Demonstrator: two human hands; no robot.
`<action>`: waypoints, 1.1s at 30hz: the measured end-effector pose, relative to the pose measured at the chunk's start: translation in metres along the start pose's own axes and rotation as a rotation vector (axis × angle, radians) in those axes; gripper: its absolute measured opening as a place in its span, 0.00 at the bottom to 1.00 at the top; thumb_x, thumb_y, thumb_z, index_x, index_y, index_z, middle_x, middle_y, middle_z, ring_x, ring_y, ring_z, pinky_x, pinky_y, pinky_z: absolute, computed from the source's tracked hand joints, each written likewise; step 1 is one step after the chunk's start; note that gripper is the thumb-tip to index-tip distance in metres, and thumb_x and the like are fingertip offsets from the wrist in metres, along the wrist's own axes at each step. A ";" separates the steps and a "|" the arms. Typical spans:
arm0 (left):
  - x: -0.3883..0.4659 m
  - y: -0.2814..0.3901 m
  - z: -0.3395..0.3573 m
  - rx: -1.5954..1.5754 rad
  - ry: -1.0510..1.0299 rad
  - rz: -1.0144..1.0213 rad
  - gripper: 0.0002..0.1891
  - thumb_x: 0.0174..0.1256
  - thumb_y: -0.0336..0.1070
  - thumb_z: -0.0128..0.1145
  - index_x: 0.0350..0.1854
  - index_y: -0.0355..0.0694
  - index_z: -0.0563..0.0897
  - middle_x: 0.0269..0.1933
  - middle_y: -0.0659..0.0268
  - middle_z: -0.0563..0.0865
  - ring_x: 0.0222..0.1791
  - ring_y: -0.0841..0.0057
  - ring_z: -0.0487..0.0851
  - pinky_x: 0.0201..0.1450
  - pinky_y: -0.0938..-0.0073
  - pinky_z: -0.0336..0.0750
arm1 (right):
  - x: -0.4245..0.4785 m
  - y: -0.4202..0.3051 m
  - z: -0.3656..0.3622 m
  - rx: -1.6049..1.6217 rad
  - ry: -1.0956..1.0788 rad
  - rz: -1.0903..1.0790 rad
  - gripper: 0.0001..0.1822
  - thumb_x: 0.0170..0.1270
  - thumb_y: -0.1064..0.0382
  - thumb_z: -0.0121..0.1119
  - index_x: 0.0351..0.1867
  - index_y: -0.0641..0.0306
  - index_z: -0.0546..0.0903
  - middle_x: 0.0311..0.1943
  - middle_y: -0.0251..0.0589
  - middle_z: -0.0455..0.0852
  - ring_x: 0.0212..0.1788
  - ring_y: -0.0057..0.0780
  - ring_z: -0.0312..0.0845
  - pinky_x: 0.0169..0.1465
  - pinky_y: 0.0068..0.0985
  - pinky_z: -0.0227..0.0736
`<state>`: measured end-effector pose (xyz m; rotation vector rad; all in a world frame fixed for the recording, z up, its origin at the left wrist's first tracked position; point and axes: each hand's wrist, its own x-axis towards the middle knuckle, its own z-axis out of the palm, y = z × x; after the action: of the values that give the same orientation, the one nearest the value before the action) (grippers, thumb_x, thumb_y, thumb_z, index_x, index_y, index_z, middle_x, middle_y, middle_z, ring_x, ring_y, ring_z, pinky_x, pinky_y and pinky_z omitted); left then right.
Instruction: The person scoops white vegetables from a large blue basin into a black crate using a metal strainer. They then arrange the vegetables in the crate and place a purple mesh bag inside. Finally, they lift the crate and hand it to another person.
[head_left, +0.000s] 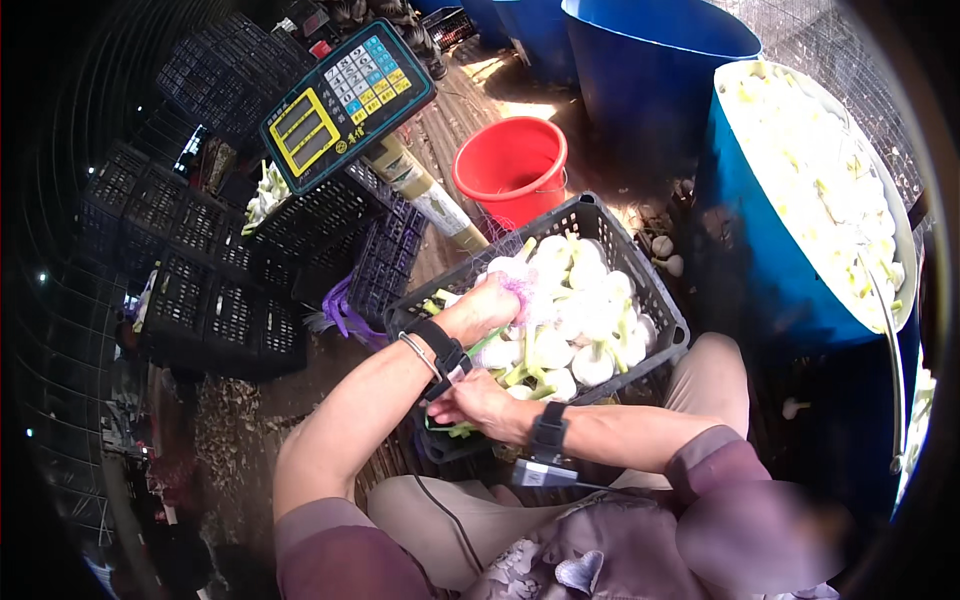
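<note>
A black plastic crate filled with white garlic bulbs on green stem stubs stands in front of me. My left hand is over the crate's left part, closed on bunched purple netting that lies on the garlic. Below it, my right hand is at the crate's near left edge, crossed close under my left wrist. A thin green strand runs between the two hands. The fingers of my right hand are bent, and whether they pinch the strand is not plain. Both wrists wear black straps.
Beyond the crate stand a red bucket and a weighing scale's keypad display on a post. At right is a large blue tub heaped with garlic. Blue barrels stand behind. Stacked black crates fill the left.
</note>
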<state>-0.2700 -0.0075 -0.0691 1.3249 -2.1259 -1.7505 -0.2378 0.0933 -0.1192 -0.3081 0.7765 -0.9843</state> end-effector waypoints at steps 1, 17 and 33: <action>-0.002 -0.003 -0.004 0.040 -0.020 0.002 0.10 0.55 0.21 0.46 0.32 0.39 0.81 0.25 0.73 0.77 0.26 0.84 0.71 0.26 0.79 0.66 | 0.012 0.007 0.008 0.180 0.020 0.022 0.12 0.70 0.61 0.51 0.42 0.68 0.80 0.35 0.41 0.85 0.30 0.27 0.81 0.32 0.21 0.81; 0.003 -0.083 0.017 0.770 0.176 0.751 0.05 0.46 0.33 0.56 0.25 0.45 0.84 0.25 0.58 0.84 0.31 0.56 0.83 0.38 0.57 0.75 | 0.019 0.098 0.016 -0.967 -0.613 -0.696 0.23 0.54 0.67 0.56 0.53 0.70 0.71 0.47 0.58 0.77 0.53 0.48 0.70 0.57 0.36 0.67; -0.009 -0.104 0.060 0.247 0.533 0.628 0.05 0.55 0.36 0.54 0.29 0.43 0.80 0.28 0.60 0.82 0.33 0.61 0.80 0.42 0.57 0.73 | 0.043 -0.083 0.067 -2.363 -0.862 -0.231 0.16 0.45 0.62 0.67 0.39 0.60 0.84 0.36 0.46 0.85 0.40 0.39 0.81 0.44 0.31 0.75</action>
<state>-0.2397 0.0470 -0.1724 0.8714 -2.1364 -0.8118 -0.2286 0.0058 -0.0452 -2.6293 0.6911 0.4513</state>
